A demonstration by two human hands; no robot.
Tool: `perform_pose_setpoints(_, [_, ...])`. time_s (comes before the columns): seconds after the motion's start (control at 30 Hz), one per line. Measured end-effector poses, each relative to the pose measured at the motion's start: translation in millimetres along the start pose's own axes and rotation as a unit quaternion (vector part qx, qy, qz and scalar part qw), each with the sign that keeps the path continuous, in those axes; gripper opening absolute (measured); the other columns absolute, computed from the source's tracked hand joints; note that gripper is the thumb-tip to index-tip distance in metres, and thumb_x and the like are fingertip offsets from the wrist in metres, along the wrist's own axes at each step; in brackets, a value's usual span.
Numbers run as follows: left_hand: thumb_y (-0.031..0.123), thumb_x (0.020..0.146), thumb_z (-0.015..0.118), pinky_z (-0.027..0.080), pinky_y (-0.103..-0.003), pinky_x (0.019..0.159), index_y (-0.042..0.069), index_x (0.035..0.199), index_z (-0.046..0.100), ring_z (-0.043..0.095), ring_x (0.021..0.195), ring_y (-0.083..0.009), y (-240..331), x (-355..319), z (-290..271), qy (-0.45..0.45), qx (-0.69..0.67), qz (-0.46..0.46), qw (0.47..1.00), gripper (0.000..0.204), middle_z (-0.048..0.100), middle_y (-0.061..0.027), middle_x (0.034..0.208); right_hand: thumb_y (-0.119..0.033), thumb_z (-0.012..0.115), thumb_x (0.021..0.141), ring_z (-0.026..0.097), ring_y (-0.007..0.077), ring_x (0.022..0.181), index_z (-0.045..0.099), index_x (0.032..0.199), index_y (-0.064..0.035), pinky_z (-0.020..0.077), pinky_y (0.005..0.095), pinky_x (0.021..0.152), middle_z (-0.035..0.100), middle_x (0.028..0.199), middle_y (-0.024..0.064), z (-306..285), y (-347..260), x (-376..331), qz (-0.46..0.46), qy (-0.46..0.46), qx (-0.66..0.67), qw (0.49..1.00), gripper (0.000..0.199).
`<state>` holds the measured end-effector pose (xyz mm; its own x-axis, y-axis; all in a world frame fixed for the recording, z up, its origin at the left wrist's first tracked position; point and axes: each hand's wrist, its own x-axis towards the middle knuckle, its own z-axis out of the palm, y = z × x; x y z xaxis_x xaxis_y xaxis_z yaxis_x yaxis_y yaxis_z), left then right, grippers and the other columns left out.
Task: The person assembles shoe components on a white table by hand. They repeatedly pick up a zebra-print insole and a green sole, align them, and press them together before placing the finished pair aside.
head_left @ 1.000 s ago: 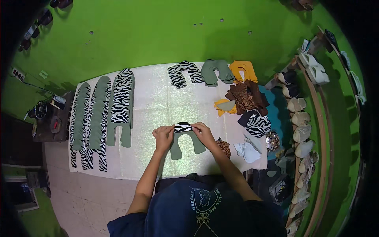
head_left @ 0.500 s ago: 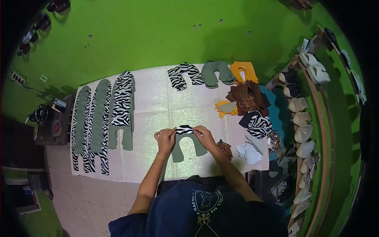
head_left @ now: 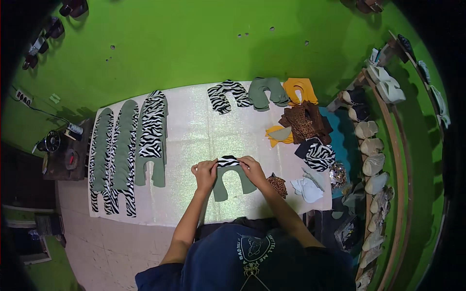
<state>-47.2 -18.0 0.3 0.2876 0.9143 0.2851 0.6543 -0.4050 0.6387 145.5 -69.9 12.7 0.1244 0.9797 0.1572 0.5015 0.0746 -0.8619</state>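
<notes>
A green U-shaped cut piece (head_left: pixel 222 186) lies on the table in front of me, its two legs pointing toward me. Along its curved top is a zebra-striped piece (head_left: pixel 228 161). My left hand (head_left: pixel 206 172) pinches the left end of the striped piece, and my right hand (head_left: pixel 250 167) pinches its right end. Both hands rest close to the table. Whether the striped piece is joined to the green one or only laid on it, I cannot tell.
Overlapping rows of green and zebra pieces (head_left: pixel 125 155) line the table's left. At the far side sit zebra (head_left: pixel 221 89), green (head_left: pixel 262 87) and yellow stacks (head_left: pixel 303 87). Brown leopard pieces (head_left: pixel 303 126) and white scraps (head_left: pixel 308 189) lie right, beside a shoe rack (head_left: pixel 374 162).
Both hands keep their pinch on the striped piece with almost no movement. The whole view has shifted slightly.
</notes>
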Motion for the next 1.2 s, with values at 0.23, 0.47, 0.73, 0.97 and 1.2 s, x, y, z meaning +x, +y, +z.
perform_pose_setpoints(0.23, [0.018, 0.081, 0.057, 0.023, -0.037, 0.085, 0.012, 0.095, 0.066, 0.054, 0.087, -0.0174, 4.8, 2.4, -4.0, -0.025, 0.014, -0.008, 1.0, 0.018, 0.063, -0.0029, 0.086, -0.003, 0.051, 0.082, 0.057, 0.0292, 0.083, 0.058, 0.1, -0.0004, 0.0455, 0.0321, 0.073, 0.056, 0.091, 0.0149, 0.3, 0.1, -0.9, -0.02, -0.008, -0.035, 0.999, 0.02])
perform_pose_setpoints(0.47, [0.016, 0.078, 0.059, 0.023, -0.041, 0.087, 0.014, 0.093, 0.065, 0.053, 0.088, -0.0161, 2.7, -0.3, -0.9, 0.009, 0.018, 0.005, 1.0, 0.016, 0.061, -0.0016, 0.083, -0.001, 0.05, 0.08, 0.056, 0.0306, 0.085, 0.055, 0.102, -0.0007, 0.0456, 0.0337, 0.073, 0.055, 0.092, 0.0149, 4.6, -2.0, -2.9, -0.037, -0.006, -0.061, 0.997, 0.024])
perform_pose_setpoints(0.73, [0.016, 0.076, 0.06, 0.022, -0.042, 0.088, 0.014, 0.092, 0.065, 0.053, 0.088, -0.016, 7.7, -2.0, -1.0, 0.02, 0.025, -0.001, 0.999, 0.017, 0.061, -0.001, 0.083, 0.001, 0.051, 0.08, 0.057, 0.0301, 0.082, 0.057, 0.098, 0.0004, 0.0458, 0.0324, 0.07, 0.056, 0.089, 0.0151, 9.9, -3.6, -3.7, -0.046, 0.02, -0.086, 0.995, 0.02])
perform_pose_setpoints(0.97, [0.017, 0.077, 0.059, 0.022, -0.042, 0.088, 0.015, 0.094, 0.065, 0.052, 0.089, -0.0155, 8.4, -3.9, 3.8, 0.036, 0.052, 0.0, 0.998, 0.018, 0.061, 0.0, 0.084, 0.001, 0.051, 0.078, 0.056, 0.0308, 0.08, 0.057, 0.098, 0.0007, 0.0456, 0.0339, 0.07, 0.055, 0.087, 0.0154, 17.6, 1.3, -5.9, -0.043, 0.041, -0.134, 0.989, 0.021])
perform_pose_setpoints(1.2, [0.017, 0.077, 0.058, 0.022, -0.044, 0.089, 0.015, 0.094, 0.064, 0.052, 0.089, -0.0157, 7.2, -2.8, 7.4, 0.024, 0.073, -0.015, 0.997, 0.018, 0.06, 0.0004, 0.085, -0.002, 0.05, 0.079, 0.055, 0.0308, 0.081, 0.057, 0.099, -0.0006, 0.0457, 0.0356, 0.07, 0.054, 0.089, 0.0146, 22.4, -2.0, -5.8, -0.034, 0.05, -0.169, 0.984, 0.021])
